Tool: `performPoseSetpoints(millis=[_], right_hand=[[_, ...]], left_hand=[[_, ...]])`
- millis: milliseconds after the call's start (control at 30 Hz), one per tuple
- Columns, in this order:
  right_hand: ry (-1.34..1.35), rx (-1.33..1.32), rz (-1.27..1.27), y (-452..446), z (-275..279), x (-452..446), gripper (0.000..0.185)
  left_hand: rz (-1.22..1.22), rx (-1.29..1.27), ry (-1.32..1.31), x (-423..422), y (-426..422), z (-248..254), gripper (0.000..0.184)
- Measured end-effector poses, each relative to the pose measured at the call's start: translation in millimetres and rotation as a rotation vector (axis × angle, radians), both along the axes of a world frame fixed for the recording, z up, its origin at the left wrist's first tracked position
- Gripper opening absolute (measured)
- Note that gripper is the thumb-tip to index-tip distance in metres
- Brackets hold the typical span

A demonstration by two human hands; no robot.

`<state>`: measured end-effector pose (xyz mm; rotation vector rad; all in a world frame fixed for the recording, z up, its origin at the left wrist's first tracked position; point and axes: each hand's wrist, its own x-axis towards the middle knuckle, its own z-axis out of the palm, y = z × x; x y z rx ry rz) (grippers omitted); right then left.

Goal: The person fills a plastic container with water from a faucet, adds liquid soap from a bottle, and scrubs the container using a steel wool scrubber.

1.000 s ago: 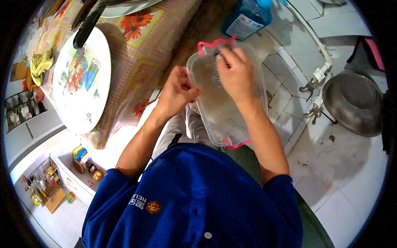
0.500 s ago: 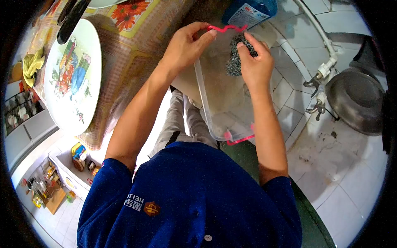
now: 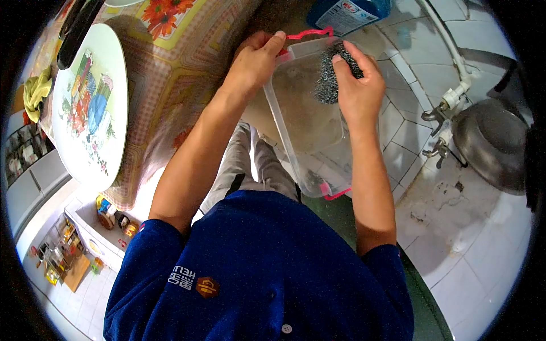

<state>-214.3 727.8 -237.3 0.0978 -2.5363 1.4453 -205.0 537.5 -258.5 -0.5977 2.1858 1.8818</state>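
Note:
My left hand (image 3: 254, 59) is closed on the far left corner of a clear plastic box (image 3: 287, 136), its thumb beside the pink handle (image 3: 310, 33). A second pink piece shows at the box's near end. Pinched in my right hand (image 3: 362, 85) is a grey steel wool scourer (image 3: 327, 77), which sits over the far part of the box, near its right side. Whether the scourer touches the plastic I cannot tell. Behind the box stands a bottle of blue liquid (image 3: 350, 14) with a white label.
On the left, a large white plate with printed figures (image 3: 94, 108) lies on a checked tablecloth (image 3: 170, 74), with a black handle (image 3: 78, 34) above it. To the right are taps on a pipe (image 3: 438, 116), a dark pan (image 3: 492, 145) and white tiles (image 3: 478, 238).
The box has tilted, so its far rim now shows clearly. My right hand and the scourer have shifted slightly right. My left hand still grips the corner.

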Motion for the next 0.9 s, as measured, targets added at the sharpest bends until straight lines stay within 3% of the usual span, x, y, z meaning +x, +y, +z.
performPoseSetpoints(millis=[67, 133, 200, 267, 333, 467, 533, 567, 600, 667, 733, 800, 867, 900], right_hand=[[0.023, 0.036, -0.022, 1.6, 1.2, -2.8, 0.03], [0.044, 0.074, -0.047, 0.2, 4.3, -4.4, 0.031], [0.034, 0.152, -0.009, -8.2, 8.6, -1.0, 0.029], [0.152, 0.281, 0.178, -20.7, 6.7, 7.6, 0.029], [0.097, 0.266, 0.271, -29.0, 19.9, 14.0, 0.03], [0.047, 0.289, 0.046, -5.2, 19.3, -12.5, 0.029], [-0.034, 0.298, 0.146, -16.8, 24.9, -0.3, 0.026], [0.112, 0.302, 0.288, -25.5, 21.4, 7.8, 0.025], [0.05, 0.226, 0.336, -36.6, 28.1, 17.7, 0.024], [0.047, 0.443, 0.244, -25.9, 31.3, 5.2, 0.025], [0.045, 0.307, 0.049, -12.4, 24.0, -16.6, 0.022], [0.012, 0.32, 0.053, -22.1, 26.8, -3.5, 0.023], [0.096, 0.322, 0.366, -41.1, 27.1, 16.9, 0.024], [0.085, 0.373, 0.369, -43.2, 30.6, 20.0, 0.025]], left_hand=[[0.076, 0.031, -0.012, 4.7, 3.5, 1.8, 0.037], [0.144, 0.042, 0.264, 11.1, 6.7, 3.3, 0.038], [0.091, 0.008, 0.292, 13.9, 4.0, -0.4, 0.037], [0.038, -0.027, 0.321, 15.4, 4.2, -1.6, 0.036], [0.053, 0.015, 0.306, 19.2, 9.4, 7.9, 0.041], [-0.053, -0.093, 0.258, 33.9, 4.5, 12.9, 0.049], [-0.052, -0.134, 0.358, 40.7, 6.6, 7.2, 0.054], [-0.029, -0.106, 0.332, 41.6, 8.2, 4.7, 0.06], [-0.033, -0.104, 0.336, 40.4, 9.4, 6.4, 0.06], [-0.043, -0.154, 0.305, 42.4, 8.7, 12.8, 0.06], [-0.034, -0.139, 0.301, 44.1, 10.2, 17.3, 0.06], [-0.03, -0.121, 0.298, 43.7, 10.0, 17.5, 0.06], [0.002, -0.103, 0.305, 43.7, 12.9, 10.3, 0.061], [0.008, -0.117, 0.33, 43.9, 13.0, 9.4, 0.062]])
